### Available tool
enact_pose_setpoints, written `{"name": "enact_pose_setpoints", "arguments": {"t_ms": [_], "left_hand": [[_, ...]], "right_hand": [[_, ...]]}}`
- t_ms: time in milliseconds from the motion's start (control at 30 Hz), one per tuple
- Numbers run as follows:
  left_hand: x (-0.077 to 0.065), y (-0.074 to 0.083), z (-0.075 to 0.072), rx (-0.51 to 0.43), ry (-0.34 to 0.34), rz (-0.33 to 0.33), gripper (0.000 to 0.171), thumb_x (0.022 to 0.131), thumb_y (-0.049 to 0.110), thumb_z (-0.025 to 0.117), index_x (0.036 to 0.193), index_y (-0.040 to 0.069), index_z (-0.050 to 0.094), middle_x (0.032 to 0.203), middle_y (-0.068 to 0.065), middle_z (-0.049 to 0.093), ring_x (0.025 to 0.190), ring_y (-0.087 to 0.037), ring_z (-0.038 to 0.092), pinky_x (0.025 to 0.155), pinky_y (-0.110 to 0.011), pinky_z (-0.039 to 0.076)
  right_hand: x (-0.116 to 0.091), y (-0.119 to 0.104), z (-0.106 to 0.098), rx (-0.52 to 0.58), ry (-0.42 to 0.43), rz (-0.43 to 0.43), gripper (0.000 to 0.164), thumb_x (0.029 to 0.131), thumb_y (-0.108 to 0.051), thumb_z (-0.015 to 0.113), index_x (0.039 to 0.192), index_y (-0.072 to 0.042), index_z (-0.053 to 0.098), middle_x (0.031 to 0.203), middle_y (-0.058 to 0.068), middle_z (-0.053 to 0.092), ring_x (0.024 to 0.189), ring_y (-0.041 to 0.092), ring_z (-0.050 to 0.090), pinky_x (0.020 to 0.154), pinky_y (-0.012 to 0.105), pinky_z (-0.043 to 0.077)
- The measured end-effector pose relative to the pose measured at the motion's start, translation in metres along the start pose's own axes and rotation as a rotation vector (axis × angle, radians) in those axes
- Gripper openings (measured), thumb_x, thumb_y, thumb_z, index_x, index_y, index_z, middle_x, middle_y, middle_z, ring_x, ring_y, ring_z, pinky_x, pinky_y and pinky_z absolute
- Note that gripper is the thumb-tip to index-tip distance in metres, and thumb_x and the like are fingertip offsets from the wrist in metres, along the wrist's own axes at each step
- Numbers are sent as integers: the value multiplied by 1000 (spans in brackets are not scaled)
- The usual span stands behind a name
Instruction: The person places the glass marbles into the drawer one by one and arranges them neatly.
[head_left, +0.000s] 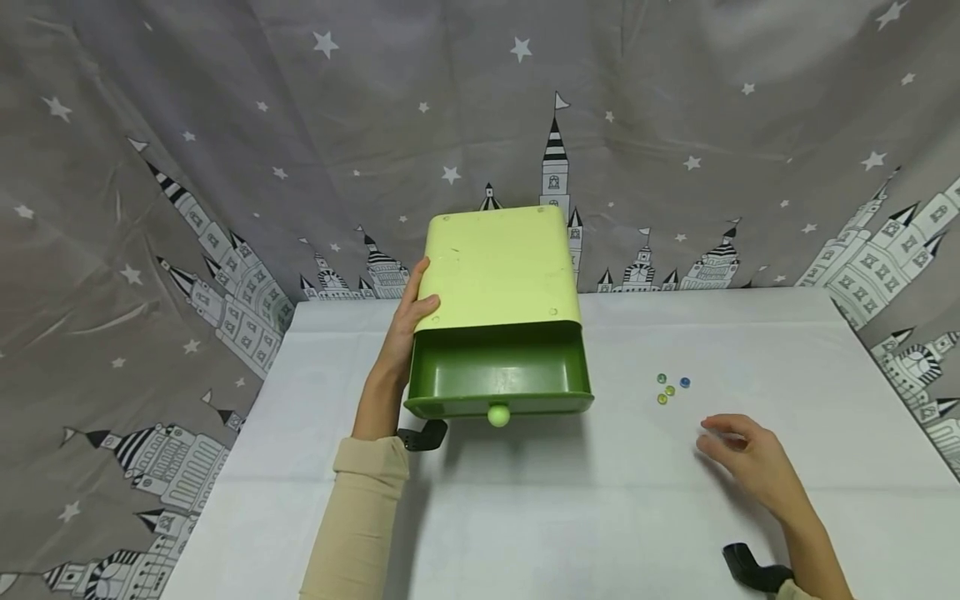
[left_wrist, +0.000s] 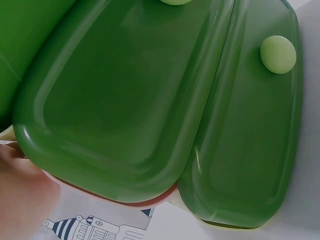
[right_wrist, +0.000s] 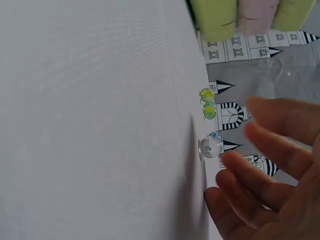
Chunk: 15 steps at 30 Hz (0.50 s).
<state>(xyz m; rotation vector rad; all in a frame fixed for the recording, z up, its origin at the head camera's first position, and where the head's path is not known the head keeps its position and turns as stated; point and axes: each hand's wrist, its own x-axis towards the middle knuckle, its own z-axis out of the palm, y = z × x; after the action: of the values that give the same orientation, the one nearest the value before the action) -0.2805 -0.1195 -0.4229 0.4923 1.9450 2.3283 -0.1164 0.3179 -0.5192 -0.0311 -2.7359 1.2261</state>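
Head: left hand [head_left: 401,333], thumb and finger apart, steadied the box [head_left: 498,267]; marbles [head_left: 670,391] lay on the table [head_left: 630,517] near the right hand [head_left: 761,462]; left wrist: drawer [left_wrist: 117,95] jutted open; right wrist: fingers [right_wrist: 277,146] parted, empty; seemingly a reach, a pinch needed next.

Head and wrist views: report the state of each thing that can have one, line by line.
Top drawer: pulled open
Middle drawer: apparently shut
Bottom drawer: apparently shut
Marbles: loose on the white cloth
White cloth: spread, lightly creased
Left hand: gripping the cabinet
Right hand: fingers loosely bent, holding nothing
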Motion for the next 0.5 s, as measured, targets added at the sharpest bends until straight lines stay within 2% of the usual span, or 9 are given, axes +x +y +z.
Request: {"name": "enact_pose_setpoints", "arguments": {"t_ms": [100,167,333,500], "left_hand": [[0,0,0,-1,2,3,70,97,21,44,159,25,13,162,2,9,143,-12,16,114,-40,18],[0,0,0,3,3,4,70,97,21,44,159,25,13,162,2,9,143,-12,16,114,-40,17],[0,0,1,11,11,5,70,96,22,45,159,25,13,163,2,8,144,-12,14,115,-40,16],[0,0,1,-8,9,9,71,96,21,45,159,25,13,163,2,8,144,-12,15,115,-40,17]], "right_hand": [[0,5,2,-38,-18,17,31,88,-11,74,113,5,67,114,24,64,100,33,60,76,12,42],[0,7,3,-44,-20,27,31,88,-11,74,113,7,66,114,25,63,101,37,60,75,13,42],[2,11,4,-76,-18,36,29,86,-8,73,110,9,67,110,25,63,100,39,60,74,16,43],[3,14,8,-122,-12,23,25,84,-5,73,105,9,70,105,21,62,97,40,59,80,38,47]]}}
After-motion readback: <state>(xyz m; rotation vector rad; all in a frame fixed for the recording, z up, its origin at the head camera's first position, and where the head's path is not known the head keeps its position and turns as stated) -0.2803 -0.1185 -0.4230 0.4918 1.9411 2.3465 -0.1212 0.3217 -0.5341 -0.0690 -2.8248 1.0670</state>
